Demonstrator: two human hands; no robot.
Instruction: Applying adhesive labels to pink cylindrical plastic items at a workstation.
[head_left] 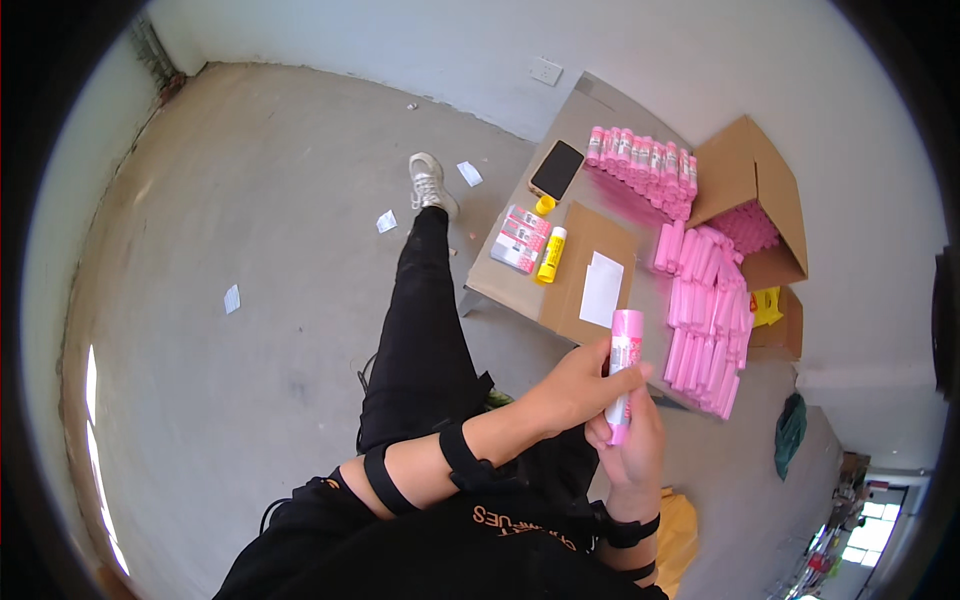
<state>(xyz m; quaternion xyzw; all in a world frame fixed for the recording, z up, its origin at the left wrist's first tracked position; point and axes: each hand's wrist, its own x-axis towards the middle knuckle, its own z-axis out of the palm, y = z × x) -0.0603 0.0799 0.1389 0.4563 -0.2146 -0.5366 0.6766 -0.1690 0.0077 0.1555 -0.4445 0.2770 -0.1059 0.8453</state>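
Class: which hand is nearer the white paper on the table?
Left. In the picture, the left hand lies below the paper; the right hand is farther down and right.

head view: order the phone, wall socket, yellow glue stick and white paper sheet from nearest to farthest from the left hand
From the left hand:
1. White paper sheet, on the flat cardboard
2. Yellow glue stick, left of the paper
3. Phone, farther up the table
4. Wall socket, on the wall beyond the table
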